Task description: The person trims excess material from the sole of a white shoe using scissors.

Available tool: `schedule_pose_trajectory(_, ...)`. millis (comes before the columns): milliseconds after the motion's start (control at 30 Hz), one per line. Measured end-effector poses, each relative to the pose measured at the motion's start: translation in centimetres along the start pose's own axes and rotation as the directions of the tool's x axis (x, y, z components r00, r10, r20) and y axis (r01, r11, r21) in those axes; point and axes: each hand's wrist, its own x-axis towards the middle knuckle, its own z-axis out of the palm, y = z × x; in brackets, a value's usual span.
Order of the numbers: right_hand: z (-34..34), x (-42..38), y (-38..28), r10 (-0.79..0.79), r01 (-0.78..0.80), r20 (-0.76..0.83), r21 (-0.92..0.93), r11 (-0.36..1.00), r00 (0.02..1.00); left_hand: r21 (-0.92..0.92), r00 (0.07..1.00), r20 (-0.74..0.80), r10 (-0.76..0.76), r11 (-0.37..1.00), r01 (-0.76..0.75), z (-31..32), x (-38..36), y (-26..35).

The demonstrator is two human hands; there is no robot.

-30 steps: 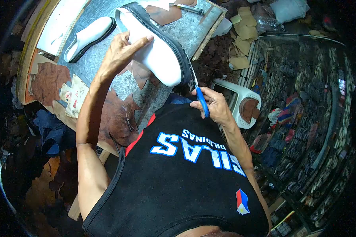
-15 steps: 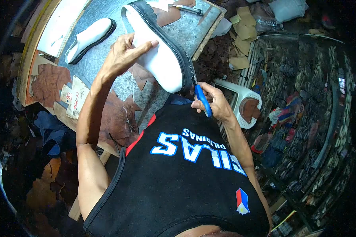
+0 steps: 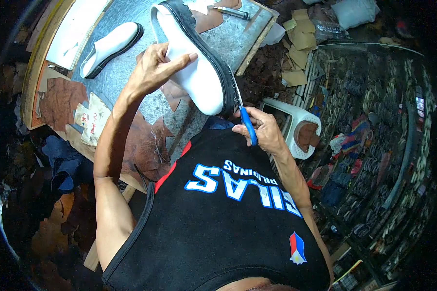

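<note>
A white shoe [image 3: 194, 80] with a black stitched sole is tilted over the table corner, its toe toward my body. My left hand [image 3: 158, 65] grips its upper, thumb lying across the white surface and the other fingers partly hidden behind. On the other side my right hand [image 3: 262, 130] is closed around blue-handled scissors [image 3: 248, 125]. The scissor blades run along the edge of the black sole near the toe. Another white shoe [image 3: 112, 46] with a black sole lies on the grey table [image 3: 155, 106].
Brown leather pieces [image 3: 143, 145] and a marked pale piece [image 3: 95, 119] lie at the table's near edge. A cutter [image 3: 232, 12] is at the far edge. A white stool [image 3: 303, 127] stands at the right, beside piled shoe parts [image 3: 374, 145].
The scissors have turned slightly, with their blades now further up along the sole edge. My right hand has shifted slightly. My left hand still holds the shoe.
</note>
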Motion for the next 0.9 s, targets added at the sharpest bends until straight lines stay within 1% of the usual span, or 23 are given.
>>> schedule_pose_trajectory(67, -0.3, -0.1, 0.0, 0.005, -0.005, -0.001, -0.011, 1.000, 1.000, -0.013, 1.000, -0.011, 0.018, 1.000, -0.018, 0.2, -0.1, -0.2)
schedule_pose_trajectory(133, -0.8, 0.0, 0.2, 0.069, -0.085, 0.104, 0.158, 0.984, 0.992, -0.027, 0.999, -0.023, 0.036, 0.999, -0.036, 0.3, -0.2, -0.1)
schedule_pose_trajectory(167, -0.8, 0.0, 0.2, 0.069, -0.085, 0.104, 0.159, 0.984, 0.992, -0.018, 0.999, -0.019, 0.031, 0.999, -0.031, 0.3, -0.2, 0.0)
schedule_pose_trajectory(233, -0.8, 0.0, 0.0, -0.039, 0.026, 0.127, 0.104, 0.994, 0.991, -0.010, 1.000, -0.016, 0.025, 1.000, -0.025, 0.4, -0.3, 0.3)
schedule_pose_trajectory(300, -0.6, 0.2, -0.2, -0.053, 0.039, 0.110, 0.120, 0.992, 0.993, -0.080, 0.999, 0.026, 0.020, 0.997, -0.018, 0.6, -0.3, 0.7)
schedule_pose_trajectory(333, -0.5, 0.4, -0.3, -0.067, 0.054, 0.093, 0.137, 0.989, 0.993, -0.079, 0.999, 0.027, 0.020, 0.997, -0.018, 0.7, -0.3, 0.8)
schedule_pose_trajectory(533, -0.2, 0.8, -0.7, -0.078, 0.071, 0.077, 0.092, 0.993, 0.994, -0.050, 0.999, 0.021, 0.049, 0.998, -0.048, 0.6, -0.3, 1.3)
schedule_pose_trajectory(567, -0.2, 0.7, -0.7, -0.078, 0.070, 0.078, 0.092, 0.993, 0.994, -0.041, 0.998, 0.041, 0.042, 0.998, -0.040, 0.4, -0.3, 1.6)
schedule_pose_trajectory(633, -0.2, 0.6, -0.9, -0.033, 0.029, 0.059, 0.064, 0.998, 0.998, -0.032, 0.998, 0.060, 0.034, 0.999, -0.032, 0.3, -0.4, 1.7)
schedule_pose_trajectory(767, -0.1, 0.5, 0.0, -0.051, 0.047, 0.040, 0.082, 0.995, 0.998, -0.029, 0.997, 0.054, 0.056, 0.998, -0.054, 0.3, -0.5, 1.5)
schedule_pose_trajectory(833, -0.1, 0.4, -0.3, -0.001, -0.003, 0.049, 0.085, 0.996, 0.999, -0.023, 0.997, 0.053, 0.064, 0.998, -0.063, 0.4, -0.4, 1.5)
schedule_pose_trajectory(900, -0.4, 0.3, -0.2, 0.003, -0.006, 0.046, 0.063, 0.998, 0.999, -0.007, 0.994, 0.085, 0.065, 0.998, -0.065, 0.3, -0.3, 1.3)
